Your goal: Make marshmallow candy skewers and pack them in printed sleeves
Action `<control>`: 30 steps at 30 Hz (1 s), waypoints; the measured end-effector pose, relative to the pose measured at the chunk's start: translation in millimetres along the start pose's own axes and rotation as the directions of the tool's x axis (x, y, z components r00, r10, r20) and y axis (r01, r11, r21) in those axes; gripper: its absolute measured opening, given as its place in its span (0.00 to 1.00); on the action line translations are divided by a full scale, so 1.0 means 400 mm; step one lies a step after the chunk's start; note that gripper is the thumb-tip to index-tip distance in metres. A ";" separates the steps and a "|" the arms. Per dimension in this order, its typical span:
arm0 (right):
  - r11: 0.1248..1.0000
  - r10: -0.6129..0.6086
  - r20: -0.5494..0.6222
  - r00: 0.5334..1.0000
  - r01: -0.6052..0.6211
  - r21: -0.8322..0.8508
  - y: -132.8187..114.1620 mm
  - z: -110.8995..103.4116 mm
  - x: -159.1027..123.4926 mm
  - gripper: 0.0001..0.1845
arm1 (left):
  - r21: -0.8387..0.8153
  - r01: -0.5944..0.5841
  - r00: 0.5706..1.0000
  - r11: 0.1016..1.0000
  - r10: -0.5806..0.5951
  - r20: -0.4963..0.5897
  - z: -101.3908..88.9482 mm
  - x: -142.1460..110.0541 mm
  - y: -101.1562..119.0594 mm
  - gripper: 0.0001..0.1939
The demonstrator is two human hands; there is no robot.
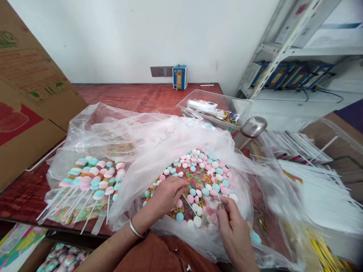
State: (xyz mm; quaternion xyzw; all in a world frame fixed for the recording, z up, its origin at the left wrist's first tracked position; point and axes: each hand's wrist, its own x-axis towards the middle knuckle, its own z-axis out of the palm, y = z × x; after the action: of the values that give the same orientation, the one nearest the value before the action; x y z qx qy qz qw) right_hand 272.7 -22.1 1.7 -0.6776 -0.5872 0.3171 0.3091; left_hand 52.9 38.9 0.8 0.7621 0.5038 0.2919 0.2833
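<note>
My left hand (169, 192) is over a pile of ring-shaped gummy candies (195, 178) inside a large open plastic bag (147, 158). Its fingers are pressed together at the candies, and what they pinch is hidden. My right hand (234, 219) pinches a thin white stick (219, 198) at the bag's near right side, with blurred pink and white candy just left of its fingers. Pink, blue and white marshmallows (215, 187) surround the rings. Another white stick (189, 204) lies slanted between my hands. Finished-looking candy skewers (95, 177) lie side by side at the left, their sticks toward me.
A cardboard box (34, 83) stands at the left. Behind the bag are a clear plastic tub (215, 104) and a steel flask (249, 132). Many white sticks (323, 196) lie at the right. Below the table edge sits a box of wrapped sweets (62, 257).
</note>
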 end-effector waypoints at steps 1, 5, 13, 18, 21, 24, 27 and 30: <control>1.000 0.022 -0.015 1.000 -0.022 0.002 0.004 -0.009 0.005 0.14 | 0.148 -0.076 0.995 0.986 0.067 0.068 0.012 0.000 -0.003 0.11; 0.995 0.093 -0.060 0.994 -0.091 0.033 0.016 -0.037 0.010 0.14 | 0.514 -0.157 0.973 0.843 0.042 0.228 0.026 -0.024 0.016 0.09; 0.990 0.096 -0.014 0.995 -0.094 0.101 0.019 -0.033 -0.003 0.20 | 0.313 -0.138 0.974 0.940 0.071 0.215 0.040 0.014 0.037 0.09; 0.988 0.077 0.002 0.997 -0.077 0.137 0.031 -0.033 -0.014 0.19 | 0.134 -0.100 0.967 0.986 0.064 0.248 0.064 0.059 0.004 0.15; 0.985 0.078 -0.001 0.997 -0.077 0.154 0.040 -0.032 -0.018 0.19 | 0.083 0.025 0.983 0.996 -0.039 0.177 0.050 0.056 0.006 0.15; 0.983 0.092 0.016 0.996 -0.093 0.159 0.042 -0.024 -0.017 0.19 | 0.007 0.079 0.991 0.997 -0.079 0.105 0.039 0.038 0.029 0.11; 0.981 0.091 0.046 0.995 -0.098 0.165 0.040 -0.014 -0.015 0.18 | -0.079 -0.047 0.990 0.996 0.057 0.126 0.045 0.016 0.054 0.09; 0.980 0.074 0.068 0.995 -0.085 0.179 0.035 -0.013 -0.015 0.17 | -0.042 -0.198 0.959 0.979 0.202 0.197 0.066 0.001 0.055 0.09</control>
State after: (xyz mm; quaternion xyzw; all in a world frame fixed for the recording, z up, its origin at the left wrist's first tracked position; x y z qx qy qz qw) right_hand 284.5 -29.9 -5.9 -0.6594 -0.5376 0.4020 0.3385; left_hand 85.6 28.1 -0.7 0.8316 0.3897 0.2461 0.3098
